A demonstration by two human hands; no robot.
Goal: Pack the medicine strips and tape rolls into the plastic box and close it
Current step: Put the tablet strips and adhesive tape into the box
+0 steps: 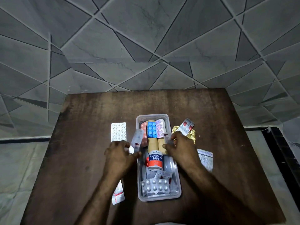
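Over the clear plastic box point(158, 198) mid-table, the left hand point(119, 153) pinches a blurred silvery medicine strip point(137, 139). The right hand point(180, 146) grips a small white strip point(167, 138), hiding part of a crumpled gold foil strip point(192, 135); a forearm covers a red-and-white strip point(118, 194).

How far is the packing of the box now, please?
Partly done. The plastic box already holds the adhesive tape roll, a blue strip and a silver strip. In hand: the left hand and the right hand each hold a strip at the box. Left: a white strip, a gold strip and others on the table; no lid is visible.
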